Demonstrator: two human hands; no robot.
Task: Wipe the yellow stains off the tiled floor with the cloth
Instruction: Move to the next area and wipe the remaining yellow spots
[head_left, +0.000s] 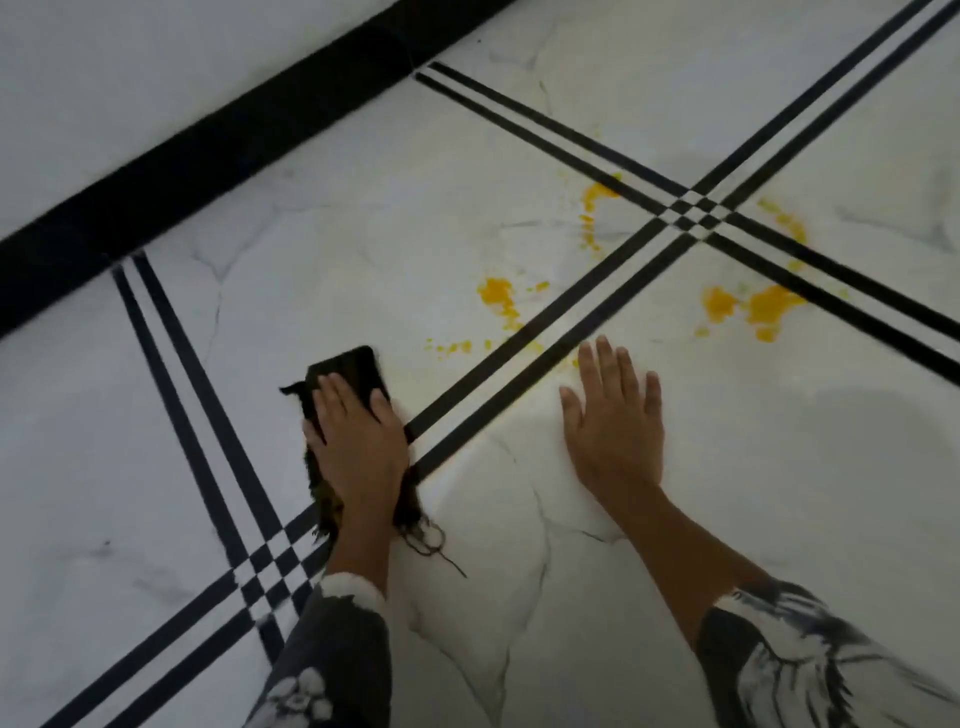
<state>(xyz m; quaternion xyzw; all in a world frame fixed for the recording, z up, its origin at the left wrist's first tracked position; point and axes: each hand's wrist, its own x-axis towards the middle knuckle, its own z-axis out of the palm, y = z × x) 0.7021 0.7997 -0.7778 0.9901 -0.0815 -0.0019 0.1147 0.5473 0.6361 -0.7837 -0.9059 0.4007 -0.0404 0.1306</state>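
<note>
Step in hand: wiping, early stage. Left hand (358, 431) lies palm-down on the dark cloth (353, 366), fingers laid across the top and pressing it to the tiled floor (363, 249); thumb sits at the cloth's right edge. Motion blur makes it hard to say whether the outer fingers hook over the left edge, but it reads as a flat press rather than a pinch. Right hand (615, 421) is spread flat on the bare tile, fingers straight, holding nothing, likely a brace. The cloth sits just beside the double black stripe (524, 332), short of the yellow stains (497, 295), which it does not touch. Count: one cloth, two hands, roughly five stain patches: the speck trail (453, 346) nearest the cloth, the blotch beyond it, an upper smear (598, 195), a paired blotch (769, 306) across the stripe, and a faint far streak (789, 226). All look unwiped. Next move calls for pushing the cloth forward and right under steady pressure, taking the specks first, without smearing pigment into the stripes.
</note>
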